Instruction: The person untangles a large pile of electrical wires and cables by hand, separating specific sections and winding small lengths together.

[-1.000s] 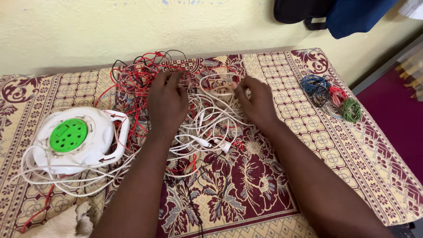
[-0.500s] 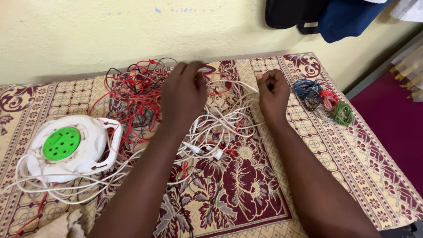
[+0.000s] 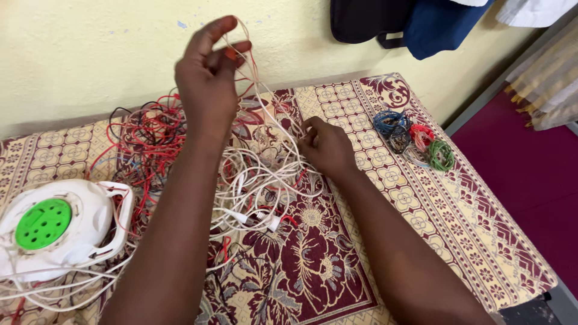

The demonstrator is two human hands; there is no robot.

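Where the patterned cloth spreads, a tangle of white and red wires lies centre. Left hand, raised, fingers pinched on lifted strands. Right hand, low, fingers closed on wires. White cable reel near left; coiled wire bundles far right.

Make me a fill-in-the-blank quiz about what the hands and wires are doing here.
1. The left hand lifts white and ____ wires above the tangle of wires.
2. The right hand rests ____ on the tangle.
3. The white cable reel has a ____ centre.

Missing words: red; low; green
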